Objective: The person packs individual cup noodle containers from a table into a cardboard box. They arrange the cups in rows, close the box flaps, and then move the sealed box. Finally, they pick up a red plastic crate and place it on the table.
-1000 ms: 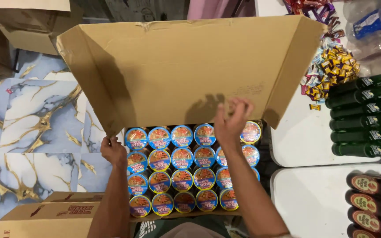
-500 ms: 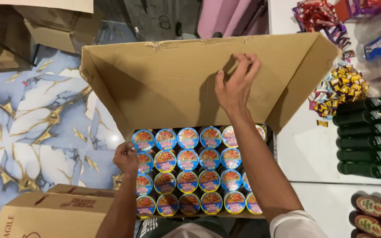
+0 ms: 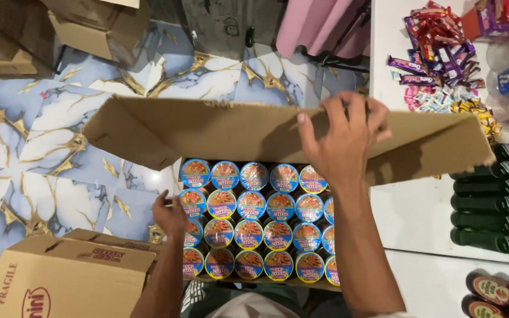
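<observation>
**Flap held up over the cups**

Our right hand (image 3: 344,144) pinches the far cardboard flap (image 3: 225,131) at its edge, tilting it off the noodle cups (image 3: 251,221). Left hand (image 3: 170,215) rests curled on the box's left side, steadying; grip unclear.

I am seeing two bare forearms, no rings, watch or sleeves showing on the left hand (image 3: 170,215) or right hand (image 3: 343,144).

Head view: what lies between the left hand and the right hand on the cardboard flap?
Rows of round blue-rimmed noodle cups fill the open carton between left hand and right hand.
</observation>
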